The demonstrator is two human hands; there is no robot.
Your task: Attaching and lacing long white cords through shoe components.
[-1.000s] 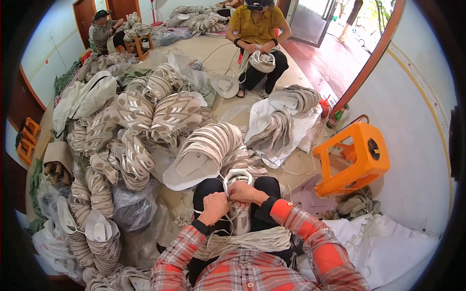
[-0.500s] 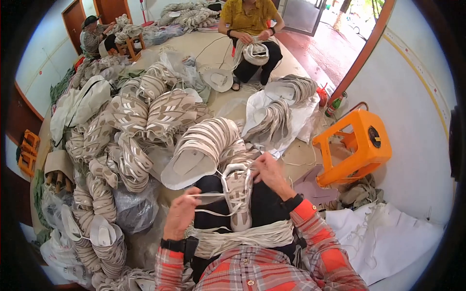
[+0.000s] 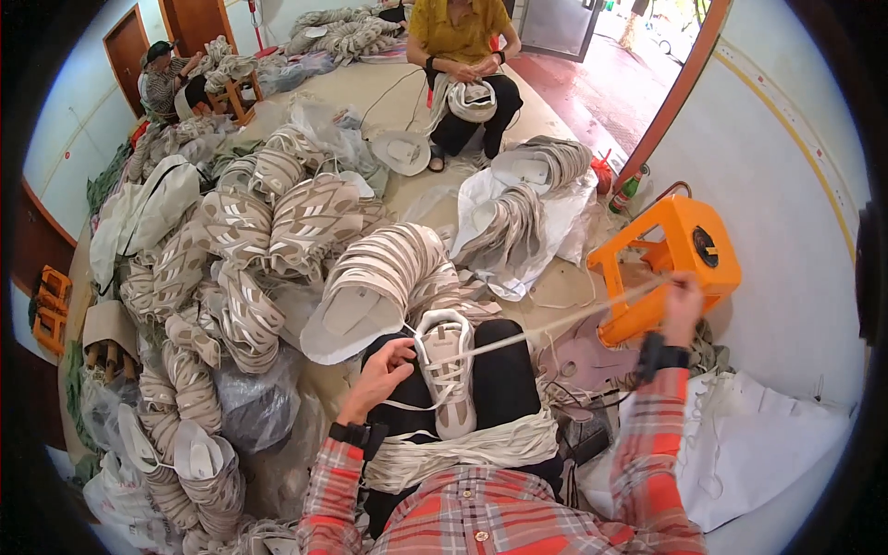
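Note:
A beige and white shoe upper rests on my lap between my thighs, its toe toward me and laces criss-crossed up its front. My right hand is closed on a pale shoelace, which stretches taut from the upper out to the right. At the upper's left edge is my left hand, thumb and fingers drawn together; what they pinch is too small to tell. A slack lace end loops below that hand. Across my lap, nearer my body, lies a thick bundle of laces.
A nested row of shoe uppers stands just beyond my knees. More bundled uppers heap up on the left. An orange plastic stool is at the right, close to my right hand. Another person sits ahead, handling an upper.
My right hand has swung out to the right, drawing the lace long and taut. My left hand has come in from the left to the upper's edge. The view has shifted slightly.

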